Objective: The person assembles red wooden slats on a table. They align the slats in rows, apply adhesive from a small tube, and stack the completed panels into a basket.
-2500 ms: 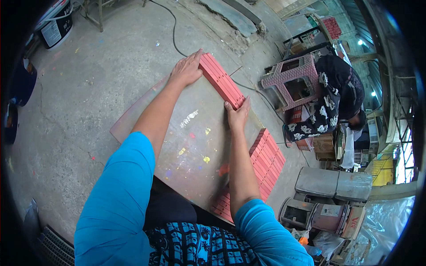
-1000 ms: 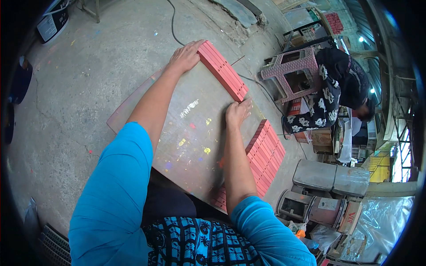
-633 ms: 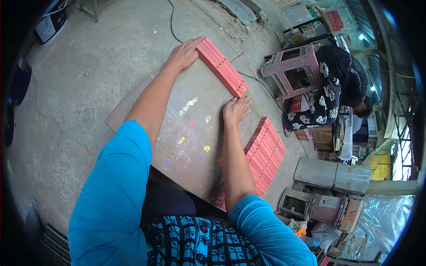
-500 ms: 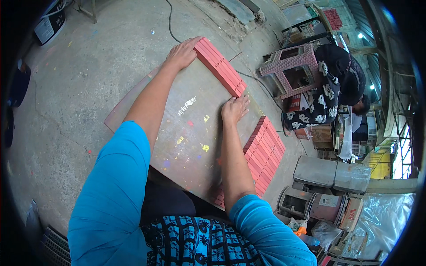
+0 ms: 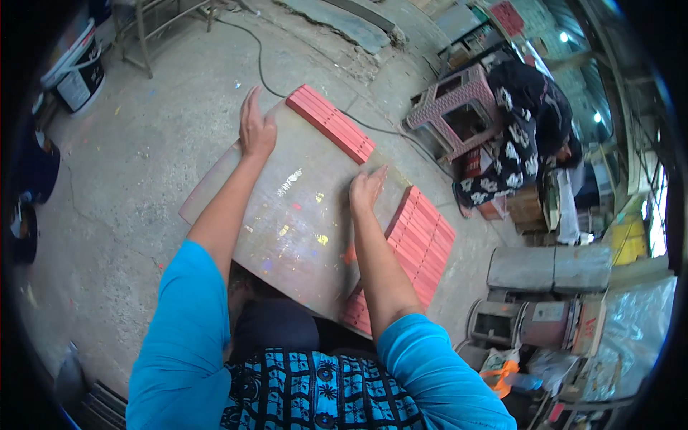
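Note:
A short row of pinkish-red bars with small dark holes (image 5: 330,123) lies side by side along the far edge of the paint-flecked board (image 5: 287,208). Just left of this row, my left hand (image 5: 256,130) is raised with its fingers stretched out, holding nothing. Near the row's right end, my right hand (image 5: 367,190) is open as well, apart from the bars, with its fingers pointing away from me. A larger block of the same red bars (image 5: 419,244) covers the board's right side, and my right forearm hides part of it.
A person in dark flowered clothing (image 5: 527,136) bends over at the right, beside a pink plastic stool (image 5: 459,111). A cable (image 5: 261,68) runs across the concrete floor behind the board. Buckets (image 5: 77,79) stand at the far left; grey bins (image 5: 523,268) at the right.
Both hands have let go of the short row of bars, which now lies flat on the board. My left hand has moved left off its end. The view has shifted slightly.

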`<state>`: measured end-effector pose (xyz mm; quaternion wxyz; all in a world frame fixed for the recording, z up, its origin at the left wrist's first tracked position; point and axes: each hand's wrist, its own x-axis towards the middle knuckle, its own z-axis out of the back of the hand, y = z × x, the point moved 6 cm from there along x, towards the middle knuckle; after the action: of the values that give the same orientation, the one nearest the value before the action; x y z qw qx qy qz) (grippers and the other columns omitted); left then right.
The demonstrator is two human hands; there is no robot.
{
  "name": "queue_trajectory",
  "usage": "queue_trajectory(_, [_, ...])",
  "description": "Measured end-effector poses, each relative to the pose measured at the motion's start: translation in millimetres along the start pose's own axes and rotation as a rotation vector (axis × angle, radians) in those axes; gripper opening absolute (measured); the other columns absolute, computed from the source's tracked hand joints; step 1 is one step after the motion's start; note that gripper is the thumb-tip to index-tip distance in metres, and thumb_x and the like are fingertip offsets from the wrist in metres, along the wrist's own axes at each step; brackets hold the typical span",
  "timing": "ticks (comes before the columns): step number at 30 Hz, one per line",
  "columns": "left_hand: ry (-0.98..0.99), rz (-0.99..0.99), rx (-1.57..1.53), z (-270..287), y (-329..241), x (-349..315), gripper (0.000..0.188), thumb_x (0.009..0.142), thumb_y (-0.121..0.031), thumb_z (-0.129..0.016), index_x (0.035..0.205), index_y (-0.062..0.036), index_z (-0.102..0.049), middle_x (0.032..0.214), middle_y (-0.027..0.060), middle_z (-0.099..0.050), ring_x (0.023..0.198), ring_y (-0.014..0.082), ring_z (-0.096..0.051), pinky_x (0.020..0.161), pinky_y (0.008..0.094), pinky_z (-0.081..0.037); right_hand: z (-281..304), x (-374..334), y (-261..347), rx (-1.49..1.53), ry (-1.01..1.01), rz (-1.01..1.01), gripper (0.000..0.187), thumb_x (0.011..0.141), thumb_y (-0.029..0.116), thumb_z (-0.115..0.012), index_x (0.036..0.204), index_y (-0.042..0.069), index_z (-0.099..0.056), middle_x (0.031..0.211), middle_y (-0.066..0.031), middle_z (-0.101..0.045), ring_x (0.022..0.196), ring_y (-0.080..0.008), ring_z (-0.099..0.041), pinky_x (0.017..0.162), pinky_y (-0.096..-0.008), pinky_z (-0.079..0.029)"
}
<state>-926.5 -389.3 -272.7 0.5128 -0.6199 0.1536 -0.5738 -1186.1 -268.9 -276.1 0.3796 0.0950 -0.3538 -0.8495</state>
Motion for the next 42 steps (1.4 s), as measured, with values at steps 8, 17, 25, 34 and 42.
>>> queue_trajectory(8, [0.225, 0.115, -0.182, 50, -41, -69, 0.056, 0.069, 0.001, -0.050, 0.123, 0.0040, -0.041, 0.123, 0.0160, -0.046, 0.116, 0.0268, -0.042, 0.098, 0.0346, -0.030, 151, -79, 48, 0.321, -0.013, 0.402, 0.065, 0.073, 0.008, -0.053, 0.132, 0.000, -0.027, 0.137, -0.0242, -0.023, 0.128, -0.0352, -0.023, 0.105, -0.0384, -0.019])
queue_trajectory(17, [0.537, 0.115, -0.290, 83, -144, -102, 0.048, 0.082, -0.012, -0.041, 0.129, -0.0012, -0.036, 0.131, 0.0131, -0.038, 0.121, 0.0252, -0.037, 0.096, 0.0361, -0.034, 476, -183, -154, 0.069, -0.774, 0.232, 0.056, 0.071, 0.007, -0.057, 0.125, 0.003, -0.041, 0.131, -0.0168, -0.039, 0.124, -0.0289, -0.034, 0.102, -0.0354, -0.026])
queue_trajectory(25, [0.495, 0.146, -0.084, 81, -180, -111, 0.049, 0.080, -0.011, -0.039, 0.129, -0.0038, -0.038, 0.127, 0.0178, -0.041, 0.114, 0.0289, -0.043, 0.090, 0.0355, -0.040, 693, -352, -454, -0.157, -1.149, -0.638, 0.053, 0.065, 0.016, -0.059, 0.115, -0.002, -0.048, 0.111, -0.0215, -0.053, 0.104, -0.0339, -0.050, 0.093, -0.0385, -0.037])
queue_trajectory(34, [0.484, -0.192, 0.509, 79, -165, -108, 0.054, 0.076, -0.017, -0.046, 0.127, -0.0021, -0.039, 0.123, 0.0211, -0.045, 0.105, 0.0329, -0.048, 0.091, 0.0382, -0.036, 746, -413, -642, -0.346, -0.653, -1.229, 0.071, 0.067, 0.050, -0.061, 0.120, 0.005, -0.048, 0.134, -0.0171, -0.033, 0.124, -0.0372, -0.028, 0.102, -0.0412, -0.028])
queue_trajectory(42, [0.460, -0.415, 0.841, 79, -104, -103, 0.058, 0.070, -0.011, -0.047, 0.125, 0.0045, -0.035, 0.124, 0.0255, -0.039, 0.116, 0.0380, -0.036, 0.099, 0.0418, -0.026, 739, -457, -741, -0.160, -0.597, -1.608, 0.117, 0.046, 0.078, -0.059, 0.137, 0.014, -0.024, 0.140, -0.0241, -0.014, 0.130, -0.0433, -0.006, 0.099, -0.0625, -0.010])
